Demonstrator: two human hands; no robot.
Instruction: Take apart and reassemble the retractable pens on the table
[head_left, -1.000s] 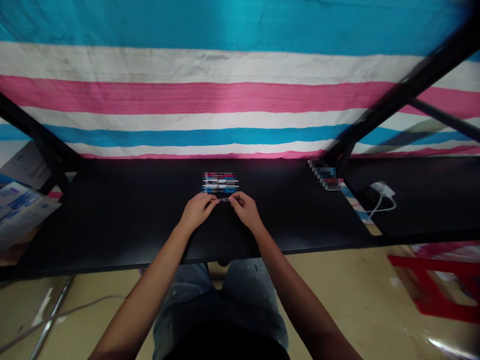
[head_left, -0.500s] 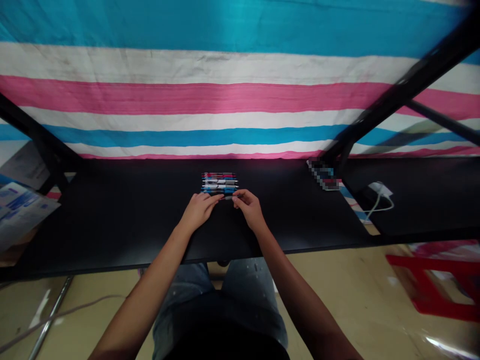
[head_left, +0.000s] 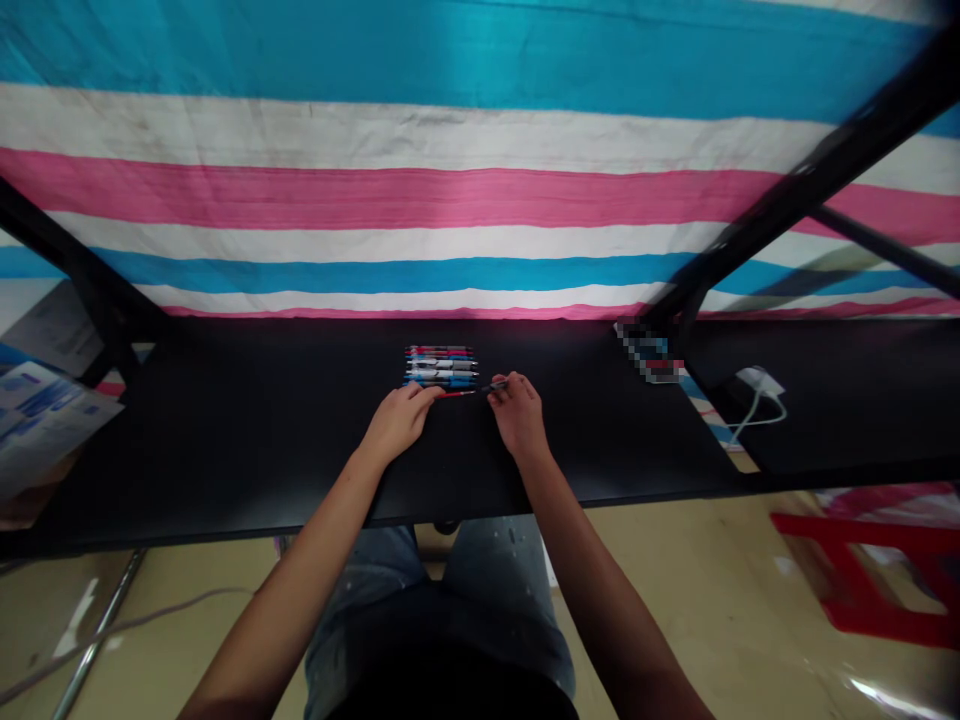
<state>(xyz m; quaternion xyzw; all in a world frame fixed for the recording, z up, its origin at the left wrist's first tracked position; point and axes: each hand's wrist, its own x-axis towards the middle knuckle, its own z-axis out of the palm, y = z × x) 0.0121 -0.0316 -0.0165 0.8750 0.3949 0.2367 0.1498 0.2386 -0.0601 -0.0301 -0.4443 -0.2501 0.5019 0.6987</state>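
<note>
My left hand [head_left: 401,418] is closed on a pen, whose slim red inner part [head_left: 456,394], like a refill, points right with a pale tip. Most of what that hand grips is hidden under the fingers. In my right hand [head_left: 519,412] a short dark grey pen barrel piece [head_left: 495,386] is pinched, a small gap away from the red tip. Just beyond both hands, a row of several pens [head_left: 441,366] lies side by side on the black table [head_left: 300,420], in red, white, blue and dark colours.
At the table's right end lies a pixelated flat object [head_left: 651,352]. Past it is a white cable [head_left: 759,405] on another black surface. Packaged papers [head_left: 52,425] stand at the left edge. A striped sheet [head_left: 465,195] hangs behind; a red stool [head_left: 870,580] is on the floor.
My right hand has moved right, away from my left, carrying the dark barrel piece. The slim red part now shows between the hands. My left hand has barely moved.
</note>
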